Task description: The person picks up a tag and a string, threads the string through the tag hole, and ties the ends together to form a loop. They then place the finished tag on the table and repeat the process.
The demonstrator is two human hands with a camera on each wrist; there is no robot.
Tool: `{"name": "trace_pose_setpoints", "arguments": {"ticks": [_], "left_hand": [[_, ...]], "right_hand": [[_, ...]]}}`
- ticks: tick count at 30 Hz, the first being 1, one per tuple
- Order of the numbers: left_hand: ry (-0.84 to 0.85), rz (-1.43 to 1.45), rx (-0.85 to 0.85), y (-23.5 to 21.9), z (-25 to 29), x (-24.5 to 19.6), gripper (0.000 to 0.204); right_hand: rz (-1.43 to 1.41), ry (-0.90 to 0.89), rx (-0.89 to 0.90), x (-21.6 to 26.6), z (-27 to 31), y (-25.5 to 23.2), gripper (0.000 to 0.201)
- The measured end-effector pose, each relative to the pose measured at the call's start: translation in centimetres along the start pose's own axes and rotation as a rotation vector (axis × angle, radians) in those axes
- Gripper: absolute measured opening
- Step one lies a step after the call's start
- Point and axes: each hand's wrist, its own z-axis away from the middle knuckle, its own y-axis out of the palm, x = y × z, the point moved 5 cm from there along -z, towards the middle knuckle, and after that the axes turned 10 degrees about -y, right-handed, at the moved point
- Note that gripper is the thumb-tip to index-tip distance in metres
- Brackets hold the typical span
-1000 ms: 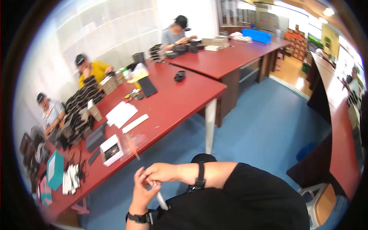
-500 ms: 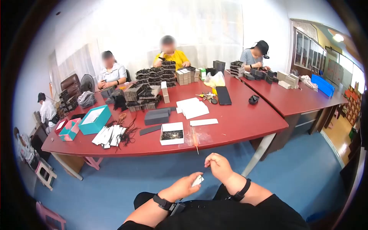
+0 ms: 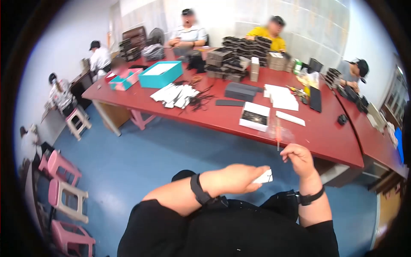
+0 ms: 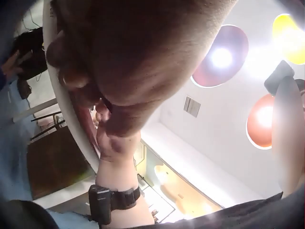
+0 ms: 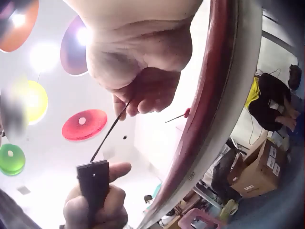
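My left hand (image 3: 233, 177) holds a small flat tag (image 3: 264, 176), white on the side seen in the head view and dark in the right wrist view. A thin black cord (image 5: 109, 137) runs taut from the tag's end up to my right hand (image 3: 298, 159), whose curled fingers pinch it. Both hands are in front of the lap, short of the table's near edge. In the left wrist view, the left hand's own bulk hides the tag.
Across the red table (image 3: 338, 143) lie an orange-handled tool (image 3: 278, 133), a white box (image 3: 252, 124) of small dark pieces, white cards (image 3: 282, 98), a phone (image 3: 315, 100), loose tags (image 3: 173, 96) with black cords and a teal box (image 3: 150, 81). Stools (image 3: 64, 201) stand at left; people sit beyond.
The hands were together a second ago; now they are apart, with the tag in the left and the cord drawn out by the right. The head view has swung left.
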Motion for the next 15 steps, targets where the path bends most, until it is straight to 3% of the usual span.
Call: {"name": "trace_pose_setpoints", "arguments": {"ticks": [1,2,3,4,5,6,7,8,10,11,12,14,15], "left_hand": [[0.011,-0.020,-0.058,-1.3,0.2,0.6,0.055],[0.028,-0.046,-0.113,-2.9,0.3,1.2,0.056],[0.002,-0.106,-0.161,-5.2,0.5,1.6,0.053],[-0.091,-0.207,-0.227,-7.4,0.5,2.7,0.047],[-0.156,-0.295,-0.405,-10.0,0.7,3.8,0.041],[-0.276,-0.284,-0.444,-13.2,0.9,4.3,0.039],[-0.248,-0.206,-0.535,-16.0,0.3,7.1,0.035],[-0.324,-0.310,-0.667,-18.9,0.4,10.1,0.034],[-0.522,-0.433,-0.682,-24.7,0.5,13.6,0.041],[-0.523,-0.522,-0.738,-26.4,0.8,17.3,0.049],[-0.523,-0.608,-0.795,-27.0,0.8,20.3,0.056],[-0.821,-0.771,-0.626,-26.0,0.2,21.1,0.065],[-0.772,-0.788,-0.664,-26.3,-0.5,21.0,0.065]], "right_hand": [[-0.002,0.064,-0.017,0.4,-0.7,-0.1,0.018],[0.151,0.013,-0.025,0.4,-1.1,-1.2,0.021],[0.194,0.035,-0.123,0.0,-1.4,-2.5,0.022],[0.241,0.060,-0.227,-0.4,-1.5,-4.2,0.022],[0.292,0.133,-0.312,-2.1,-1.2,-6.1,0.022],[0.343,0.209,-0.398,-4.2,-0.8,-8.3,0.022],[-0.001,0.275,-0.465,-6.1,-0.2,-9.8,0.021],[-0.256,0.228,-0.493,-4.4,-1.1,-9.1,0.021],[-0.211,0.286,-0.446,-4.9,-1.2,-9.0,0.021],[-0.217,0.289,-0.458,-5.1,-1.0,-9.0,0.021],[-0.207,0.274,-0.452,-5.1,-1.0,-9.0,0.021],[-0.189,0.253,-0.451,-5.1,-1.1,-9.1,0.020],[-0.177,0.273,-0.466,-5.1,-1.0,-9.1,0.019]]}}
